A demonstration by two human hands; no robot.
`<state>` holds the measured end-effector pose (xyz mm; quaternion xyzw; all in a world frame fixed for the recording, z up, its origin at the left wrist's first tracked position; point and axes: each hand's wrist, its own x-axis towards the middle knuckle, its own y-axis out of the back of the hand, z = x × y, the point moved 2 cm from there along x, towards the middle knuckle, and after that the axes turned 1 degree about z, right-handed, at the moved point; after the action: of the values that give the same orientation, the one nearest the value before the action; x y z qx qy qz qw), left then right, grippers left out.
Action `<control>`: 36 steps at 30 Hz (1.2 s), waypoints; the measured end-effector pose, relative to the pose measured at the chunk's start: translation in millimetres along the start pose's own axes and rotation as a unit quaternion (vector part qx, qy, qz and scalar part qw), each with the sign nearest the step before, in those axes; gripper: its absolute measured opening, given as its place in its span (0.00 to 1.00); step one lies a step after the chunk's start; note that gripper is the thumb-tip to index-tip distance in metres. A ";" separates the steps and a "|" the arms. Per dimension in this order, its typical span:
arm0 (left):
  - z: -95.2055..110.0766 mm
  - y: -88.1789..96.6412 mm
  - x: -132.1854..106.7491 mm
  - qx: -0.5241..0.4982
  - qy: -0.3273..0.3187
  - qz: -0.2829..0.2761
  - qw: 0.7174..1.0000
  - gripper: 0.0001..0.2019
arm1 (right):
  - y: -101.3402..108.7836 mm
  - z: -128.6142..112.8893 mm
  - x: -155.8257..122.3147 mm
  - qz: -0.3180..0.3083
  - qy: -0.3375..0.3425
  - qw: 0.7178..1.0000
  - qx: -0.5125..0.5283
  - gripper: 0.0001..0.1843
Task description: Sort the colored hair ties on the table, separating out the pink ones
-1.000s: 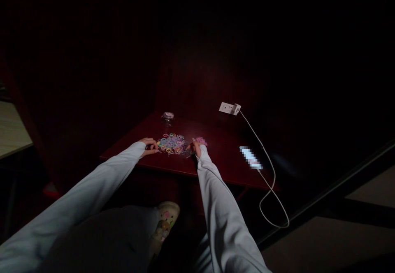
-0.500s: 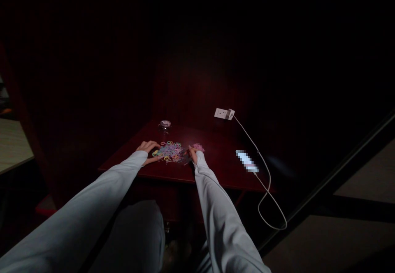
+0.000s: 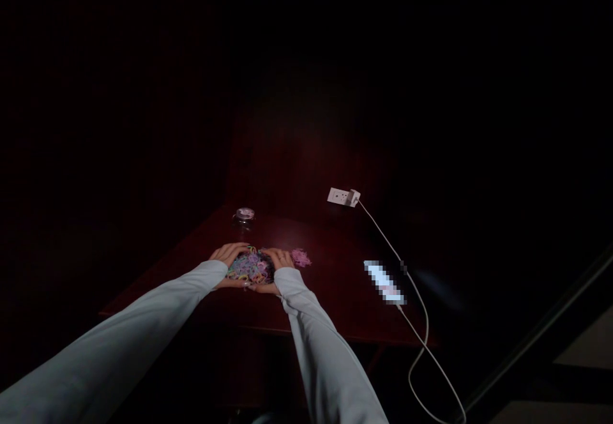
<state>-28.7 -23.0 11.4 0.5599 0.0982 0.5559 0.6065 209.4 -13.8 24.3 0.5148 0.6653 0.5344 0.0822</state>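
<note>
A heap of small multicoloured elastic bands (image 3: 249, 267) lies on the dark red table. Curving around its left side is my left hand (image 3: 228, 255), with thumb and fingers spread apart. My right hand (image 3: 280, 260) curves around the right side in the same way, its thumb low and its fingers above. The two thumbs meet or nearly meet at the near edge of the heap. Neither hand grips anything. A smaller clump of pink bands (image 3: 301, 258) lies just right of my right hand, apart from the heap.
Behind my left hand stands a small round clear container (image 3: 245, 214). To the right lies a phone (image 3: 384, 282) with a lit, pixelated screen. Its white cable (image 3: 383, 235) runs to a charger in the wall socket (image 3: 341, 196). The table's front edge (image 3: 268, 329) is near me.
My right hand has moved left from beside the pink clump to the multicoloured heap. Both hands now enclose the heap, which looks more compact. The view has tilted, so things sit lower.
</note>
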 end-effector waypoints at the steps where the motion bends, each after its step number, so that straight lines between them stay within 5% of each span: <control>1: -1.6 -2.8 3.8 -0.003 0.000 0.001 1.000 0.40 | -0.3 0.9 3.2 0.000 0.004 1.000 0.004 0.47; 8: -24.1 7.1 38.3 -0.042 0.017 -0.031 0.999 0.26 | -8.1 20.0 38.3 0.002 0.056 0.992 0.115 0.20; 11: -40.4 14.0 56.7 -0.077 0.036 -0.032 0.996 0.21 | -16.5 34.7 56.9 0.042 0.024 0.990 0.130 0.09; 18: -74.2 0.8 83.9 -0.105 -0.026 -0.034 0.994 0.18 | -12.8 48.1 69.8 0.018 0.026 0.999 0.033 0.09; 23: -90.8 12.9 83.3 -0.041 -0.007 -0.029 0.999 0.18 | -0.2 40.8 67.2 0.001 0.024 1.000 -0.020 0.08; 28: -91.1 11.9 77.6 -0.039 -0.023 -0.091 0.995 0.14 | 7.8 35.6 67.9 -0.017 0.026 0.999 -0.039 0.08; 36: -71.8 -18.7 84.5 -0.069 -0.030 -0.044 0.996 0.24 | 16.3 25.3 55.5 -0.082 0.067 0.994 0.029 0.25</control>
<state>-40.7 88.8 13.9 0.5284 0.0657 0.5169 0.6703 210.5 43.2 51.2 0.4240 0.7245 0.5394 0.0659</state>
